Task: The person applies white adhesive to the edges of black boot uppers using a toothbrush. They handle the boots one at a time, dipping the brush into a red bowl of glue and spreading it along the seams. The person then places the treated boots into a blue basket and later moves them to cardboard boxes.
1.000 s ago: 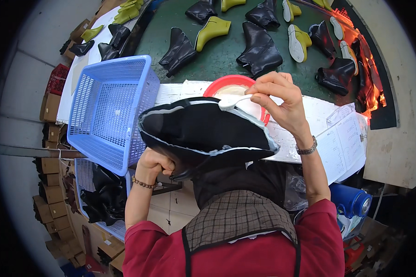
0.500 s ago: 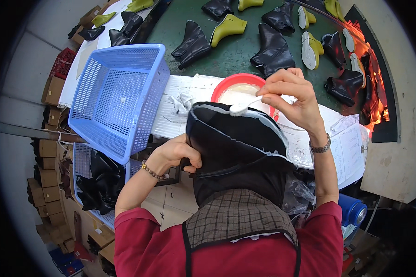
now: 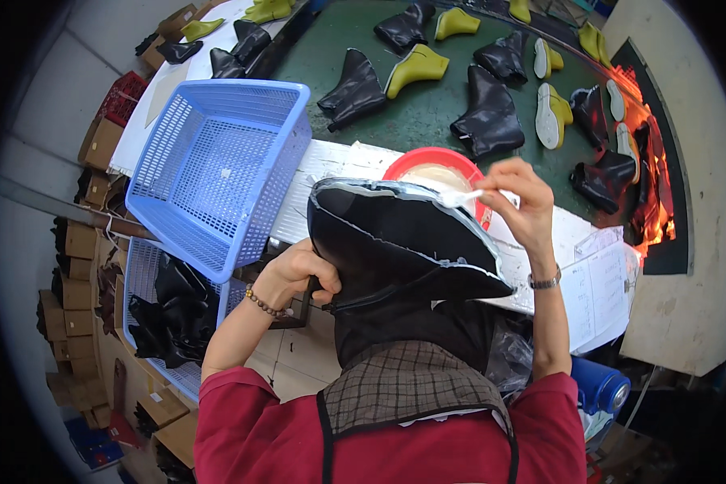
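Observation:
My left hand [image 3: 305,270] is closed round the near left end of a black boot upper [image 3: 379,242], which is held up above my lap with its open edge facing the table. White paste lines the upper's far rim. Between the fingertips of my right hand [image 3: 526,202] I pinch the handle of a small white brush [image 3: 456,197], its head against that coated rim. Just behind the upper, a red bowl [image 3: 407,159] of creamy white paste stands on the white-covered ledge, partly hidden by the upper and brush.
A blue plastic basket [image 3: 289,173] tilts to the left, above another basket [image 3: 137,262] piled with black uppers. Across the green belt [image 3: 427,121] lie black boots [image 3: 488,113] and yellow-green lasts [image 3: 415,68]. A glowing orange heater opening [image 3: 661,194] is at the right, behind papers [image 3: 597,282].
The brush has slid right along the upper's rim, and my right hand has come lower. My left hand has shifted slightly left with the upper, which is tilted so more of its rim shows.

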A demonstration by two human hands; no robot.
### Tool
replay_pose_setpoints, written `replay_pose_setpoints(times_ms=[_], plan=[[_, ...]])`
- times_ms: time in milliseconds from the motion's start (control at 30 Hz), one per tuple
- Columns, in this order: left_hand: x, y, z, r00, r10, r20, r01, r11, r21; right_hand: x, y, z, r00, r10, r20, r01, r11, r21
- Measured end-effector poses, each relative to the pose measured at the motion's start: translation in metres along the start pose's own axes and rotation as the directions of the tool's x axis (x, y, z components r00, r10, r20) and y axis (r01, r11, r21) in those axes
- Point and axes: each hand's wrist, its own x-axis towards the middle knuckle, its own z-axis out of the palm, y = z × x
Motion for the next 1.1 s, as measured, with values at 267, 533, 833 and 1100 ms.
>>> replay_pose_setpoints(times_ms=[267,533,833,1100], plan=[[0.009,0.037,-0.020,0.976,0.211,-0.047,-0.216,0.946,-0.242,-0.050,0.071,-0.004,0.849,0.467,-0.248,-0.394,0.872,0.292],[0.080,0.211,-0.064,0.766,0.474,-0.435,-0.476,0.872,0.112,-0.089,0.127,0.018,0.641,0.665,-0.382,-0.496,0.739,0.455],[0.265,0.350,-0.210,0.557,0.547,-0.625,-0.467,0.829,0.309,-0.084,0.118,0.021,0.553,0.741,-0.381,-0.582,0.671,0.459],[0.348,0.373,-0.317,0.032,0.449,-0.893,0.372,0.824,0.427,-0.081,0.121,0.027,0.521,0.777,-0.353,-0.619,0.629,0.470]])
